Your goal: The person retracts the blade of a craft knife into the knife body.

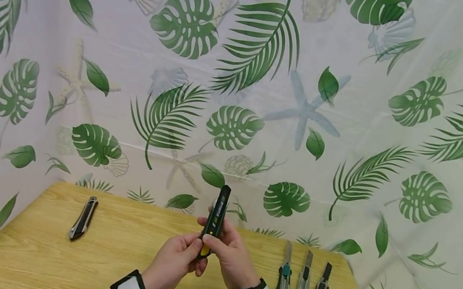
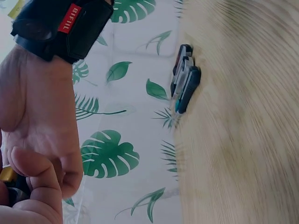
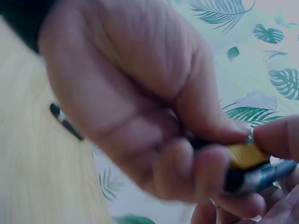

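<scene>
Utility knife [image 1: 215, 219], dark green-black with a yellow end, is held upright above the near middle of the wooden table [image 1: 32, 244], pointing up toward the leaf-print backdrop [image 1: 245, 64]. Both hands grasp it at its lower half: the left hand [image 1: 174, 258] has its fingers curled round the yellow end from the left, and the right hand [image 1: 231, 253] pinches the body from the right, thumb across the front. No blade can be seen protruding at the top. Judged from its look, the tool is a light, rigid plastic-and-metal body, not fragile, with smooth sides that could slip; the best hold is on the handle sides, well below the blade opening, keeping fingers off the slider. The head view alone shows the whole layout: 1 black knife [image 1: 83, 218] lying apart at the left of the table, and 3 knives [image 1: 301, 287] side by side at the right, blades partly out. The left wrist view shows the 3 knives [image 2: 185, 84] near the table edge, but only a sliver of the held tool. The right wrist view, blurred, shows the yellow end [image 3: 245, 156] between the fingertips [image 3: 205, 172] up close, with the black knife [image 3: 65, 122] behind.
</scene>
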